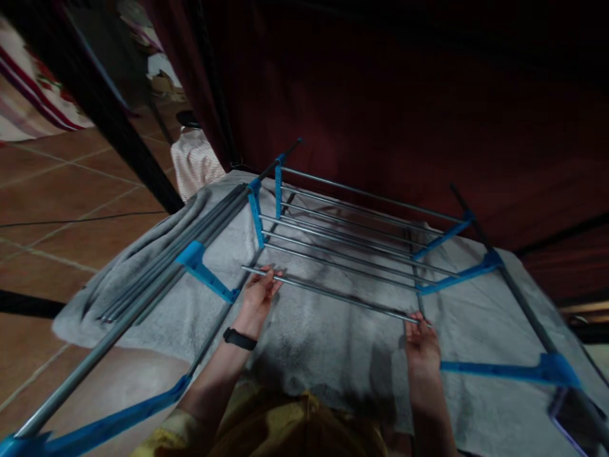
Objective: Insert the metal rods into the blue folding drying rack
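Note:
A folding drying rack (361, 222) of grey metal rods and blue plastic joints lies on a pale grey towel (314, 343). My left hand (259, 295), with a black band on its wrist, is closed around the left end of a loose grey rod (333, 295). My right hand (421, 346) grips the same rod near its right end. The rod runs across the front of the rack, just ahead of the fixed rods. A bundle of more grey rods (176, 254) lies on the towel to the left.
Blue side bars (504, 371) and long grey frame tubes (104, 346) reach out to both sides. A dark red curtain (404, 95) hangs behind. Brown floor tiles (61, 203) lie at the left, with a striped cloth bundle (195, 162) beyond.

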A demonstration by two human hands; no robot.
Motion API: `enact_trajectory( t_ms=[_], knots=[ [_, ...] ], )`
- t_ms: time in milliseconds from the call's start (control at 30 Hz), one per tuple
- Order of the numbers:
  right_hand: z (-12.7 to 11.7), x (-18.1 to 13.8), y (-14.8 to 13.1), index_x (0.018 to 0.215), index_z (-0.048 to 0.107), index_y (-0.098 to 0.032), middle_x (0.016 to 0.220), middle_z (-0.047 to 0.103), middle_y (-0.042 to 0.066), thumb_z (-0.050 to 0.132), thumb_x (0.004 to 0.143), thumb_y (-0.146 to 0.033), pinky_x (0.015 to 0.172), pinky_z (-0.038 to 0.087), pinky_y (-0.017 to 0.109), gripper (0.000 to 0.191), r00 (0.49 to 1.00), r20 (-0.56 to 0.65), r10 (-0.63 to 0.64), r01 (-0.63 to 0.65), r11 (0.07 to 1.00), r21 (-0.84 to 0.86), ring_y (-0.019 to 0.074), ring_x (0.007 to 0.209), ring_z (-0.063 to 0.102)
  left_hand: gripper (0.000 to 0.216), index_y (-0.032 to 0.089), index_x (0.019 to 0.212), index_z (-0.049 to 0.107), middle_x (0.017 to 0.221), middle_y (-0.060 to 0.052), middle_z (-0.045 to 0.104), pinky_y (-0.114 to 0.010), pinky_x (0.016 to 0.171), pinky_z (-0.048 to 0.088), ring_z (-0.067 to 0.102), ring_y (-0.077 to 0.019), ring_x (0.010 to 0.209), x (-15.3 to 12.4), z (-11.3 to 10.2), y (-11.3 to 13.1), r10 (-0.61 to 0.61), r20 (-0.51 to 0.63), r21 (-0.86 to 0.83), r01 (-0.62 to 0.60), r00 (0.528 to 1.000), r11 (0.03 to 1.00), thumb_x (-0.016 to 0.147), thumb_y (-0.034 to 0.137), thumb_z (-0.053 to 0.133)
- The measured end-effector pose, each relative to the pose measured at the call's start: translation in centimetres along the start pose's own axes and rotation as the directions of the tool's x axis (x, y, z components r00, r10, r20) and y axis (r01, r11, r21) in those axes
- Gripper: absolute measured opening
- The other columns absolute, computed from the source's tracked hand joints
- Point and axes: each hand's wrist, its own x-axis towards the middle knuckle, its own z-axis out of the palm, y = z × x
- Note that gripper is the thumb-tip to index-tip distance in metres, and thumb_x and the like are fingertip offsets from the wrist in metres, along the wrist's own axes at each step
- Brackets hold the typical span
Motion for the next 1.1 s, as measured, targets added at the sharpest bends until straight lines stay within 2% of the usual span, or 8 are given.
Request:
enact_trajectory(
  t_ms=[167, 400, 500, 567, 733, 833, 967, 1100],
  knots=[
    [3.0, -1.8, -1.0, 0.084, 0.06, -0.025, 0.091, 0.078, -0.003, 0.079, 0.073, -0.016, 0.088, 0.06, 0.027, 0.023, 0.999, -0.045, 0.027, -0.023, 0.997, 0.074, 0.011, 0.088, 0.074, 0.026, 0.013, 0.08, 0.068, 0.078, -0.005, 0.075, -0.027, 0.075, 0.064, 0.075, -0.0144, 0.071, 0.7, -0.5, -0.1, -0.068, -0.001, 0.056, 0.068, 0.998, 0.996, 0.092, -0.005, 0.054],
    [5.5, -4.1, -1.0, 0.095, 0.065, -0.026, 0.094, 0.079, -0.002, 0.082, 0.074, -0.019, 0.088, 0.061, 0.029, 0.028, 0.995, 0.079, 0.058, -0.066, 0.994, 0.091, 0.0131, 0.092, 0.075, 0.027, 0.015, 0.077, 0.069, 0.079, -0.003, 0.076, -0.028, 0.079, 0.065, 0.075, -0.0145, 0.076, 2.3, -1.1, -0.6, -0.146, 0.02, 0.167, 0.141, 0.989, 0.976, 0.093, -0.002, 0.055],
    [6.1, -4.5, -0.9, 0.091, 0.065, -0.026, 0.092, 0.078, -0.002, 0.082, 0.075, -0.02, 0.085, 0.062, 0.031, 0.024, 0.995, 0.089, 0.046, -0.054, 0.995, 0.089, 0.0147, 0.09, 0.075, 0.028, 0.015, 0.074, 0.069, 0.076, -0.003, 0.075, -0.027, 0.076, 0.065, 0.074, -0.0141, 0.073, 2.8, -1.1, -0.8, -0.14, -0.03, 0.181, 0.143, 0.99, 0.973, 0.093, -0.001, 0.056],
    [6.3, -4.5, -0.7, 0.089, 0.064, -0.026, 0.088, 0.077, -0.003, 0.083, 0.075, -0.021, 0.083, 0.062, 0.03, 0.023, 0.995, 0.086, 0.051, -0.058, 0.994, 0.089, 0.0146, 0.087, 0.075, 0.028, 0.016, 0.073, 0.068, 0.075, -0.002, 0.074, -0.027, 0.076, 0.065, 0.073, -0.0133, 0.072, 2.9, -1.1, -0.9, -0.124, -0.045, 0.172, 0.13, 0.991, 0.976, 0.093, -0.001, 0.056],
    [5.9, -4.6, 0.4, 0.08, 0.06, -0.025, 0.072, 0.07, -0.009, 0.085, 0.073, -0.026, 0.083, 0.061, 0.029, 0.025, 0.993, 0.031, 0.114, -0.116, 0.99, 0.075, 0.0104, 0.07, 0.069, 0.028, 0.015, 0.072, 0.065, 0.08, -0.005, 0.076, -0.03, 0.077, 0.066, 0.076, -0.0165, 0.08, 2.1, -0.6, -1.8, -0.157, 0.049, 0.178, 0.146, 0.986, 0.973, 0.09, -0.003, 0.055],
    [5.5, -4.9, 1.1, 0.078, 0.06, -0.025, 0.077, 0.072, -0.007, 0.083, 0.074, -0.028, 0.085, 0.061, 0.031, 0.024, 0.988, 0.044, 0.147, -0.149, 0.987, 0.06, 0.0117, 0.077, 0.07, 0.029, 0.015, 0.073, 0.065, 0.079, -0.005, 0.076, -0.031, 0.078, 0.067, 0.077, -0.0168, 0.08, 1.6, -0.5, -2.5, -0.172, 0.056, 0.206, 0.157, 0.984, 0.966, 0.087, -0.007, 0.053],
    [5.0, -5.0, 1.5, 0.078, 0.062, -0.025, 0.086, 0.077, -0.003, 0.082, 0.071, -0.021, 0.088, 0.061, 0.034, 0.021, 0.981, 0.082, 0.174, -0.178, 0.983, 0.036, 0.0159, 0.09, 0.074, 0.031, 0.017, 0.064, 0.057, 0.072, 0.001, 0.072, -0.032, 0.078, 0.067, 0.076, -0.0162, 0.077, 1.4, -0.8, -3.3, -0.116, 0.03, 0.179, 0.109, 0.993, 0.978, 0.082, -0.007, 0.061],
    [4.7, -4.8, 1.8, 0.074, 0.059, -0.026, 0.082, 0.075, -0.004, 0.083, 0.072, -0.021, 0.087, 0.062, 0.034, 0.024, 0.983, 0.083, 0.164, -0.166, 0.986, 0.016, 0.0151, 0.085, 0.073, 0.034, 0.018, 0.061, 0.054, 0.072, 0.001, 0.072, -0.03, 0.081, 0.066, 0.075, -0.0144, 0.077, 1.4, -1.1, -4.0, -0.048, 0.077, 0.183, 0.033, 0.996, 0.983, 0.083, -0.004, 0.067]
  ],
)
